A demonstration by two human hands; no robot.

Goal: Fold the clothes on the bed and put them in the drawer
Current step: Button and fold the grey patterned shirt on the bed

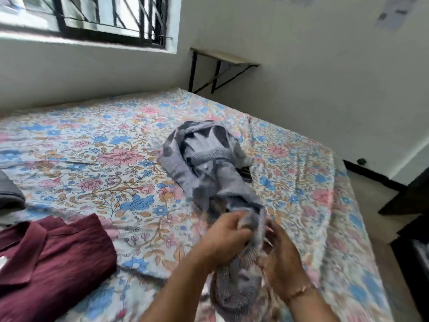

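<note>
A crumpled grey-and-blue patterned garment (204, 159) lies in a heap on the bed (92, 147) with its floral sheet, stretching from the middle of the bed towards me. My left hand (224, 235) grips its near end from the left. My right hand (282, 254), with a thin bracelet on the wrist, pinches the same bunched cloth from the right. Both hands are blurred. A folded maroon collared shirt (51, 263) lies flat at the lower left of the bed. No drawer is in view.
A folded grey cloth (10, 191) shows at the left edge. A small wall-mounted shelf (222, 58) stands beyond the bed's far corner, under a barred window (92, 17). Dark furniture (411, 228) stands on the floor to the right of the bed.
</note>
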